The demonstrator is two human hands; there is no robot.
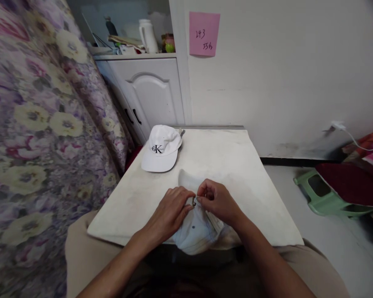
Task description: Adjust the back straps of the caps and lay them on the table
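A pale blue baseball cap [194, 231] lies at the near edge of the table, its brim pointing away from me and its crown overhanging the edge. My left hand [174, 207] pinches a small metal buckle [193, 201] on the cap's back strap between thumb and forefinger. Close against it, my right hand [215, 200] is closed in a pinch on the strap by the buckle. The strap's end is mostly hidden by the fingers. Farther back on the left sits a white baseball cap [164, 142] with black lettering, touched by neither hand.
Both caps rest on a white-covered table [223, 153]. A floral curtain [43, 136] hangs along the left side. Behind the table are a white cabinet [152, 91] and a wall with a pink note [204, 34]. A green stool [329, 194] stands on the floor at right.
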